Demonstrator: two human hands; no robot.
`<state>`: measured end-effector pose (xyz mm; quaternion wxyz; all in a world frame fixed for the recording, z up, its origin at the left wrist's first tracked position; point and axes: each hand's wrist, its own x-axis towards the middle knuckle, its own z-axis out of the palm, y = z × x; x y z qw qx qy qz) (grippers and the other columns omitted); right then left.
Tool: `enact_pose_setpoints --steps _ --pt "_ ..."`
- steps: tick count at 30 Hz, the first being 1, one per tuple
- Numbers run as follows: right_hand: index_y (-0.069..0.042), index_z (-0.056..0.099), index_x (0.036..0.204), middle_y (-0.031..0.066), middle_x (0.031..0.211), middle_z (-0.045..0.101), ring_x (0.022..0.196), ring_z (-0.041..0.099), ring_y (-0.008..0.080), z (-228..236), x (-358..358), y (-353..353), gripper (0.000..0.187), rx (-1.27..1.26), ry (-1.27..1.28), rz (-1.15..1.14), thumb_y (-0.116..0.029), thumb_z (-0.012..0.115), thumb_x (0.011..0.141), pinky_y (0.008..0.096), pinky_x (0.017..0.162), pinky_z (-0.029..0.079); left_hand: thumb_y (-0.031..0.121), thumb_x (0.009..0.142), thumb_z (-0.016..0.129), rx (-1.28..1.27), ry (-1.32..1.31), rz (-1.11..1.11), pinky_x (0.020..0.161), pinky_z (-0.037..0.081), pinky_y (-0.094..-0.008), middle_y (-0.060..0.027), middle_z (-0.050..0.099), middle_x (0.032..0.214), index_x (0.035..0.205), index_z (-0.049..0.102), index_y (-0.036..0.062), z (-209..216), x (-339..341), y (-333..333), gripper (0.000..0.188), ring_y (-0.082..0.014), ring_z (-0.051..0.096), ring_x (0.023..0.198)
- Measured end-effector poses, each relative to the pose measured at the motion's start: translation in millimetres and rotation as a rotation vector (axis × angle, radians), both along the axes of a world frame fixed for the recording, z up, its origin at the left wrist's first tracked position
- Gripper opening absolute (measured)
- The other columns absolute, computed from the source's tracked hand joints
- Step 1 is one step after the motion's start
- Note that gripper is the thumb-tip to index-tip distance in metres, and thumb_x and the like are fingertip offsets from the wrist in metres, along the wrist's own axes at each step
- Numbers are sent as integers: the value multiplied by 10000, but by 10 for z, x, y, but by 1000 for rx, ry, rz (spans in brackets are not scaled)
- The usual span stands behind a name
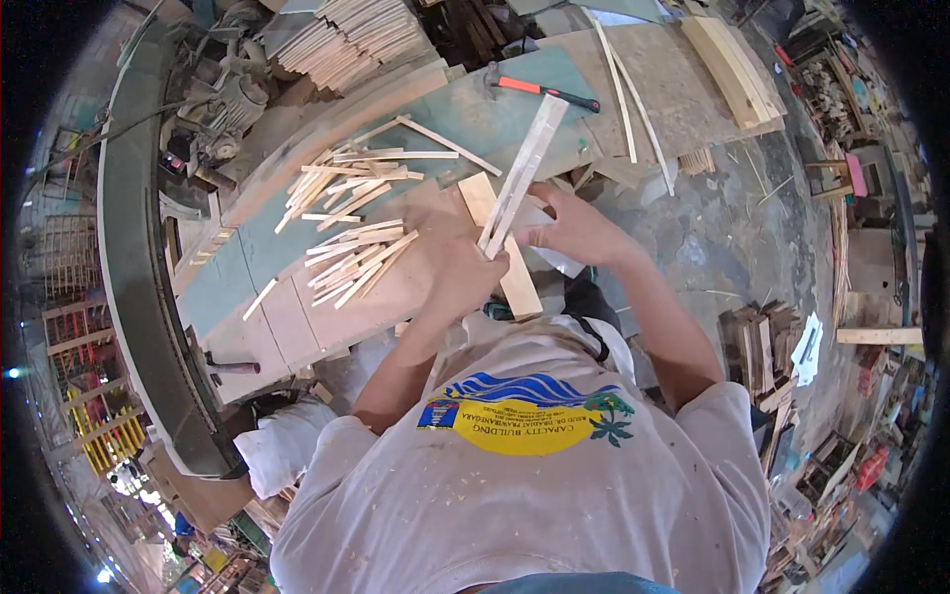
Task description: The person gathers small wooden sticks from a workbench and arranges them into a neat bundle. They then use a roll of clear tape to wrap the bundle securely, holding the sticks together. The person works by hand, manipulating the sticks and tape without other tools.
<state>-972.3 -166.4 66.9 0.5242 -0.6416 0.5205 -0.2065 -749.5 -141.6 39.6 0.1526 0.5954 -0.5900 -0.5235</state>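
My left hand (pixel 467 275) is closed around the lower end of a long pale bar (pixel 529 163), which slants up and away to the right. Its surface looks whitish with a lengthwise line; I cannot tell whether it is wood or metal. Beneath the bar lies a short wooden board (pixel 522 287), crossing it at an angle. To the right of the bar my right hand (pixel 579 230) is curved, thumb and fingers apart, with nothing visible gripped. A whitish sheet-like piece (pixel 560 259) shows just below its fingers. Many thin wooden sticks (pixel 361 259) lie loose left of my hands.
A hammer (pixel 542 87) with a red and black handle rests on the green-grey tabletop (pixel 435 111) beyond the bar. Stacked wooden slats (pixel 346 45) stand at the far left. Long strips (pixel 633 99) and curved wood (pixel 730 74) lie far right. A machine's long metal bed (pixel 139 267) borders the left.
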Motion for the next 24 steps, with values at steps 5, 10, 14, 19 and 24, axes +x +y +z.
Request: enact_pose_setpoints --steps 5,10,14,19,24 --pt "-14 515 1437 119 1331 626 1255 563 208 -416 -88 13 930 127 -448 96 -591 823 776 369 1089 431 151 879 683 466 571 -106 452 449 -305 -82 623 696 968 630 4 60 72 34 179 -160 577 490" --pt "-25 584 1375 97 1272 666 1225 584 186 -303 4 64 850 284 -577 155 -533 866 755 351 1079 443 242 882 718 1097 1312 -233 460 476 -318 -92 627 732 1033 594 -6 -326 163 127 316 -180 609 541" --pt "-25 627 1311 97 1249 678 1176 603 186 -308 5 11 749 285 -501 190 -496 864 779 361 1014 483 293 861 750 828 1082 -266 592 548 -342 -106 641 804 1086 578 5 -268 147 45 404 -215 650 667" --pt "27 608 1304 184 1256 663 1180 614 272 -298 31 -31 786 169 -73 -65 -549 812 809 378 1010 479 339 808 805 -147 -68 -296 780 544 -416 -195 677 922 1256 507 -52 180 77 -19 665 -316 689 860" --pt "42 500 1406 243 1317 610 1234 586 323 -219 180 -62 872 -110 36 -18 -521 808 815 402 1051 445 331 755 818 -208 -269 43 784 509 -480 -243 653 938 1123 567 -92 2 -109 -53 614 -397 657 880"
